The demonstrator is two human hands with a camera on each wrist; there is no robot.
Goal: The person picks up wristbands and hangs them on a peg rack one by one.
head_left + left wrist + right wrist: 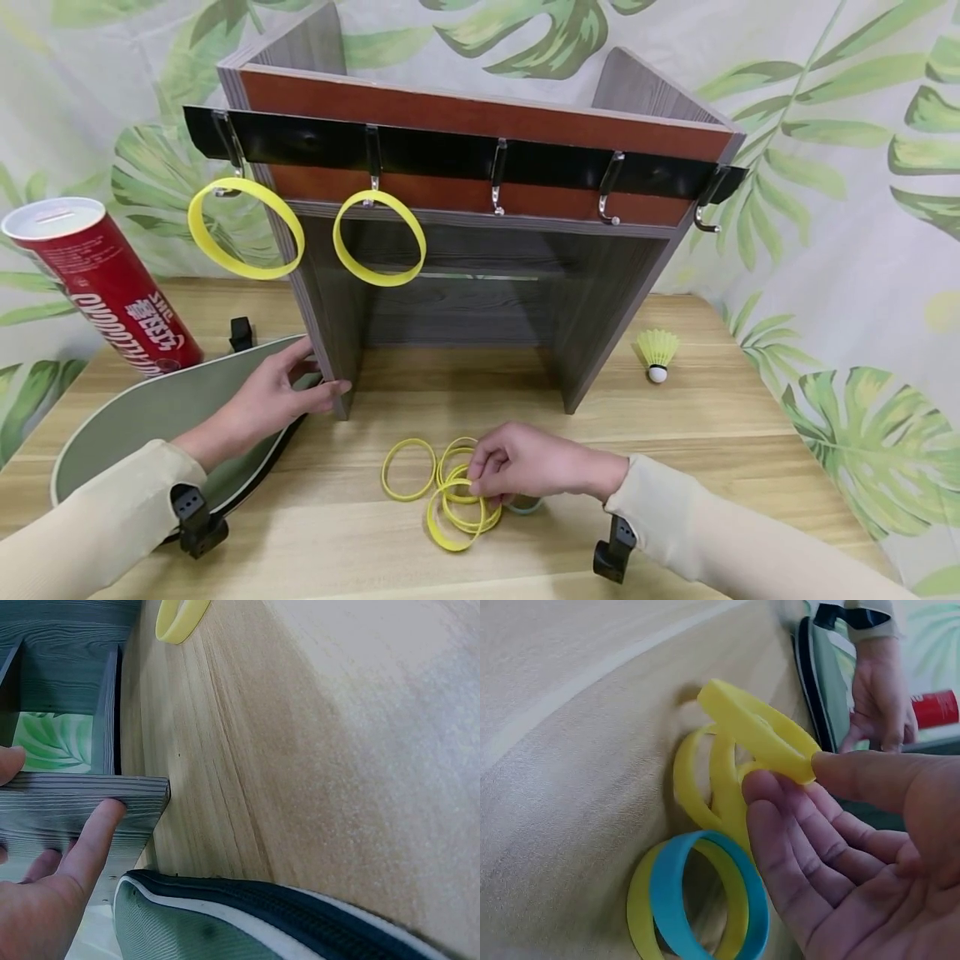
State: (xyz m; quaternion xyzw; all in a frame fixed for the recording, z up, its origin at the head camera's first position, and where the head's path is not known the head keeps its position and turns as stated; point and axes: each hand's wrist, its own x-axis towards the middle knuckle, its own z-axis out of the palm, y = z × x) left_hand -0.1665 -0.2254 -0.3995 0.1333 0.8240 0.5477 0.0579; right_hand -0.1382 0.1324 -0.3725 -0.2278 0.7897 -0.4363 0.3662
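Note:
My right hand (517,462) pinches a yellow silicone wristband (742,727) between thumb and fingertips, raised at one edge above a loose pile. Below it lie several more yellow wristbands (686,780) and a blue one (667,881), which the right hand mostly hides in the head view. My left hand (281,396) grips the left side panel (330,350) of a grey wooden shelf low down, thumb and fingers on opposite faces. Along the shelf's front runs a black hook rail (435,150). From its two leftmost hooks hang yellow wristbands, one (198,225) at the end and another (378,279) beside it.
A green zipped case (150,425) lies under my left forearm, against the shelf's left side. Behind it a red cylindrical can (112,292) stands at the table's left. A yellow shuttlecock (657,354) rests right of the shelf. Leaf-patterned cloth (825,208) hangs behind.

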